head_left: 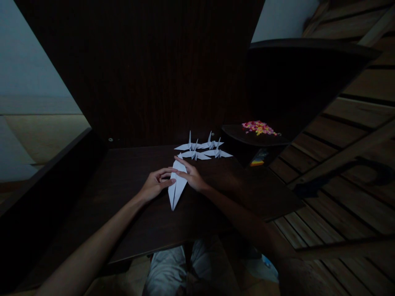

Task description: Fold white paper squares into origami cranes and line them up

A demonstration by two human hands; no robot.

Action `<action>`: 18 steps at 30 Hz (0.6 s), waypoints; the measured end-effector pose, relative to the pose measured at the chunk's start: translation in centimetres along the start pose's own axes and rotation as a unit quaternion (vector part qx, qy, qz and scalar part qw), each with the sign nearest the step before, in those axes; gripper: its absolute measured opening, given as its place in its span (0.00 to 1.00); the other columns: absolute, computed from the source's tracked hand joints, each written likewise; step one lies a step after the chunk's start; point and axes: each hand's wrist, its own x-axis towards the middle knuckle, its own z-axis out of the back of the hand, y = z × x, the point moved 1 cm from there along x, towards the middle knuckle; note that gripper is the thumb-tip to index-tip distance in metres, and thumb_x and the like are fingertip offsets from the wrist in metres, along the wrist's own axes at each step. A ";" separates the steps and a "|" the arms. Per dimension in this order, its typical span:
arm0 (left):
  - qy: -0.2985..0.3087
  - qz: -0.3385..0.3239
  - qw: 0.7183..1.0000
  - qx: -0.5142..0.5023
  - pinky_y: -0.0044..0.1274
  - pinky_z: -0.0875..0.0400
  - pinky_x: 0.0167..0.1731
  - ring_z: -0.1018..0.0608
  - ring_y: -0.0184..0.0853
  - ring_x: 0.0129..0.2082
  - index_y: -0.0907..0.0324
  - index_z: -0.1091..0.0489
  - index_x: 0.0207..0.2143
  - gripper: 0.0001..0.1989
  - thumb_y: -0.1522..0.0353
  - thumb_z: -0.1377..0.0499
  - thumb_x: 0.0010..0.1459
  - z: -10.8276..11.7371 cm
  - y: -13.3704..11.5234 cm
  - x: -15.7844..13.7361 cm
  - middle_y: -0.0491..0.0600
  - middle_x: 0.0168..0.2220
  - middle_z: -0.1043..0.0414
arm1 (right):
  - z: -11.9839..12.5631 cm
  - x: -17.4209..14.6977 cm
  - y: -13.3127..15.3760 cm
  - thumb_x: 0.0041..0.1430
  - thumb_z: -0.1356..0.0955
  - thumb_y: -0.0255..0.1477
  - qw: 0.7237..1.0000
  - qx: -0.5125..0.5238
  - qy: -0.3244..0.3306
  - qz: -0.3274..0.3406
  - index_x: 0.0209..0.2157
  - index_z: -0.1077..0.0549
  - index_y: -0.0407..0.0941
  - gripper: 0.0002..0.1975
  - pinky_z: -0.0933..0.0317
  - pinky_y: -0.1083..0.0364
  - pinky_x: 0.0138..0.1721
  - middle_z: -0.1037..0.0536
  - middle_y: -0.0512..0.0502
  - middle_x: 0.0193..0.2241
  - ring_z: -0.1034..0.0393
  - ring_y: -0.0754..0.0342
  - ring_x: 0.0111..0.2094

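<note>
A white folded paper (178,187), long and kite-shaped with a slit down its lower half, is held just above or on the dark desk. My left hand (157,183) grips its left edge, thumb on the front face and fingers curled near the middle. From the other side, my right hand (191,176) holds the upper right edge, its index finger stretched along the paper toward the top. Just beyond the hands stand several white paper cranes (195,155) with wings spread, grouped close together.
The dark wooden desk (129,218) has a tall back panel (160,74) and a raised left side. On a small rounded shelf (256,141) at right lies a pile of small pink and yellow pieces (259,128). A slatted wooden surface (348,205) stands further right.
</note>
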 end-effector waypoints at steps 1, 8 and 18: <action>-0.007 0.004 1.000 -0.002 0.32 0.29 0.42 0.23 0.41 0.41 0.62 0.27 0.43 0.24 0.65 0.31 0.41 0.0 -0.1 0.0 0.54 0.42 0.24 | 0.0 0.0 0.0 0.53 0.32 0.31 1.000 -0.003 -0.008 0.003 0.58 0.38 0.47 0.30 0.36 0.52 0.48 0.25 0.45 0.48 0.30 0.51 0.46; -0.080 0.002 0.997 0.021 0.28 0.27 0.36 0.22 0.38 0.36 0.62 0.28 0.43 0.25 0.64 0.31 0.41 0.1 -0.8 -0.2 0.54 0.41 0.24 | 0.0 -0.3 -0.5 0.50 0.30 0.29 0.998 -0.036 -0.048 -0.005 0.59 0.46 0.50 0.36 0.34 0.51 0.42 0.23 0.45 0.42 0.28 0.50 0.43; -0.136 -0.047 0.984 0.103 0.24 0.27 0.29 0.23 0.35 0.32 0.61 0.27 0.37 0.18 0.62 0.32 0.44 0.5 -0.2 0.0 0.52 0.37 0.24 | -0.5 -0.7 -0.6 0.54 0.32 0.34 0.984 -0.152 -0.092 0.025 0.43 0.35 0.45 0.15 0.36 0.56 0.31 0.23 0.49 0.31 0.27 0.54 0.31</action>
